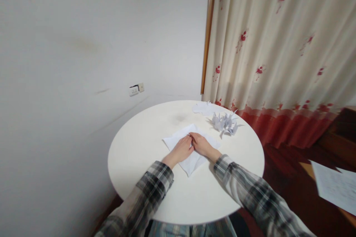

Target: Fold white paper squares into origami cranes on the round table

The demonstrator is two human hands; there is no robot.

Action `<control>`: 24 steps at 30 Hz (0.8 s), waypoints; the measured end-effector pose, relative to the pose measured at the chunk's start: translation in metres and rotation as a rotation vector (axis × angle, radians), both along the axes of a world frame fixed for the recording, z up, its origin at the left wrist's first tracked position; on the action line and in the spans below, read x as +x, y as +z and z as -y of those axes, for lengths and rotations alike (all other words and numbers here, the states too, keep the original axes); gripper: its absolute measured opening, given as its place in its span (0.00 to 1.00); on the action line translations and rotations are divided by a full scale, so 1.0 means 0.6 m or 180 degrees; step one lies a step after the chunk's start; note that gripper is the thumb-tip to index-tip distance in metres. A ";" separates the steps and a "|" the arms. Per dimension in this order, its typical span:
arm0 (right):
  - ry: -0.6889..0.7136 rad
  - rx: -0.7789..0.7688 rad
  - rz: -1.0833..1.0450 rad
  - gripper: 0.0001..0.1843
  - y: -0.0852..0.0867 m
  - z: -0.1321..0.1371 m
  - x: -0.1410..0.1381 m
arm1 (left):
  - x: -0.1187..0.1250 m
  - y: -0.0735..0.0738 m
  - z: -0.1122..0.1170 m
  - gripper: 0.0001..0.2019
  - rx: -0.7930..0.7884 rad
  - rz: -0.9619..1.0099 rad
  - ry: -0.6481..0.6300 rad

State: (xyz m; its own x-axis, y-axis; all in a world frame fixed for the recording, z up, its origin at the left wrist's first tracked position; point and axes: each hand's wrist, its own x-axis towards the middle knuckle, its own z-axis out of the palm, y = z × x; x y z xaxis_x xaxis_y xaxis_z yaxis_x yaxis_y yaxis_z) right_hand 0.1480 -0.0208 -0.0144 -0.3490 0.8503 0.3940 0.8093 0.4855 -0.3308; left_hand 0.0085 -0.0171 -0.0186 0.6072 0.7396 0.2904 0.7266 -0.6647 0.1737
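Observation:
A white sheet of paper lies on the round white table, creased, with one corner pointing toward me. My left hand rests over its middle, fingers closed and pressed on the paper. Right beside it, my right hand has its fingers curled in and pinching at the same spot. The fingertips of both hands meet there, so the bit of paper under them is hidden. Past my right hand sits a cluster of folded paper cranes.
More white paper lies at the table's far edge. A wall with a socket rises on the left, and a flowered curtain hangs at the back right. Low on the right, a written sheet lies on a wooden surface.

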 end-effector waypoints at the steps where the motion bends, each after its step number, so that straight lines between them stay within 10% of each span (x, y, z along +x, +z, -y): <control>1: 0.0185 -0.0015 -0.0093 0.20 -0.005 -0.004 0.000 | -0.003 -0.001 -0.003 0.23 -0.0087 -0.0026 0.0077; 14: 0.0423 -0.0409 0.0452 0.35 -0.036 -0.012 0.025 | -0.057 -0.029 -0.056 0.33 -0.0259 -0.0463 0.0915; 24: -0.0493 -0.0567 0.0638 0.29 -0.028 -0.025 0.115 | -0.057 -0.029 -0.052 0.33 -0.0235 -0.0334 0.0939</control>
State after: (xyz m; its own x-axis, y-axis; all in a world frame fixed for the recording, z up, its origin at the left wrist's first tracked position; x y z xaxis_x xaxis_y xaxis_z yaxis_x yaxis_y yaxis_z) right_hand 0.2168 -0.0056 -0.0313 -0.2655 0.9489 0.1704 0.9268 0.2999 -0.2258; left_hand -0.0256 0.0141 -0.0362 0.3873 0.9049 0.1765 0.9026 -0.4112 0.1277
